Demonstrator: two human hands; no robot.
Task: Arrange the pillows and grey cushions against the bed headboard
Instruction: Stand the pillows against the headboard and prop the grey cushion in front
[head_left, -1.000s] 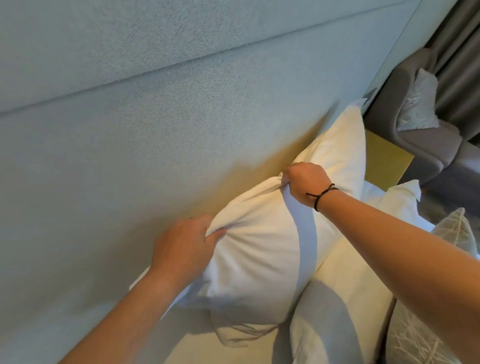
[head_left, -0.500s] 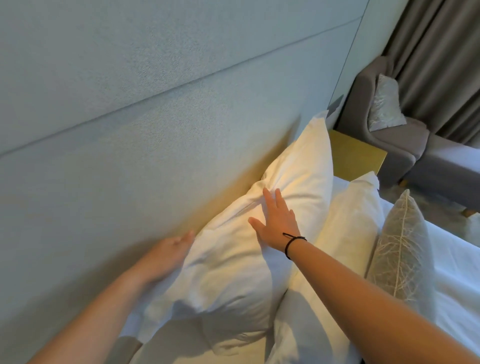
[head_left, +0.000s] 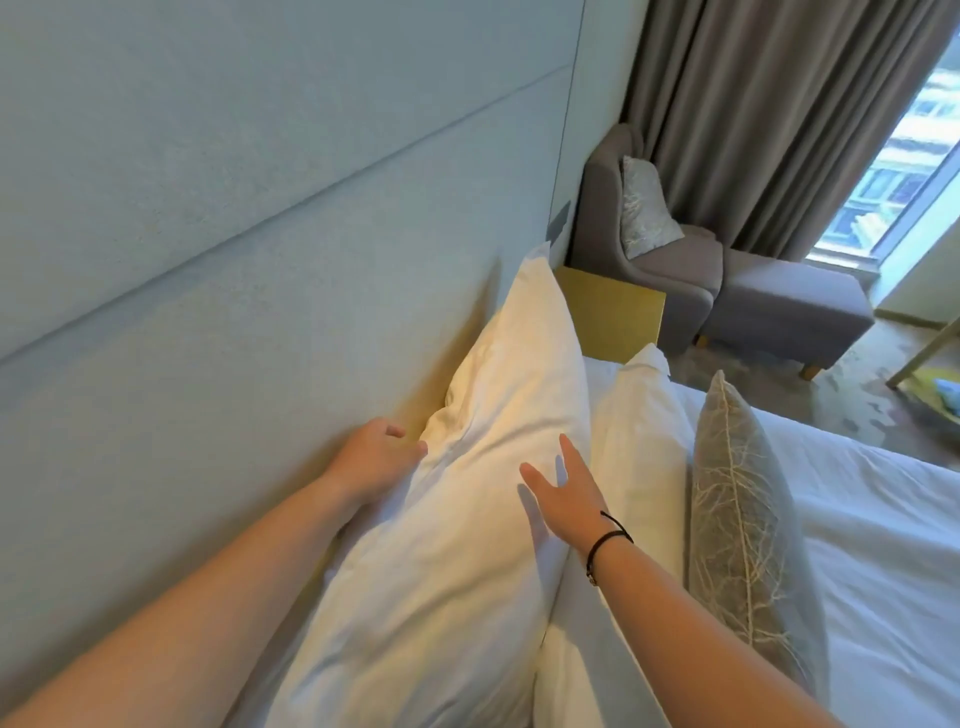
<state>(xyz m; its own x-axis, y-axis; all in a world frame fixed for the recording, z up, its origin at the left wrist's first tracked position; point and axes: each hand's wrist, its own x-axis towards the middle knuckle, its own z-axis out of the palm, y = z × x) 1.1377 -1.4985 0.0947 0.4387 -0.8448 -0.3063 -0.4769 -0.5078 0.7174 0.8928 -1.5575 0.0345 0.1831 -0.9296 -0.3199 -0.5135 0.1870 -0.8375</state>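
Your spread right hand pats the back pillow upright against the headboard; left hand, fingers curled, tucks its edge; front pillow and grey cushion already lean in place

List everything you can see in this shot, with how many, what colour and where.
white pillows: 2, white, standing on the bed, one against the headboard, the second in front of it
grey cushion: 1, grey with pale branch pattern, upright in front of the second pillow
headboard: 1, pale blue-grey, left
bed sheet: 1, white, lower right
bedside table: 1, yellow, beyond the pillows
armchair: 1, grey, in the corner, holding a patterned cushion
footstool: 1, grey, beside the armchair
curtain: 1, grey-brown, by the window
left hand: touching the first pillow's back edge
right hand: open, flat on the first pillow, black wristband
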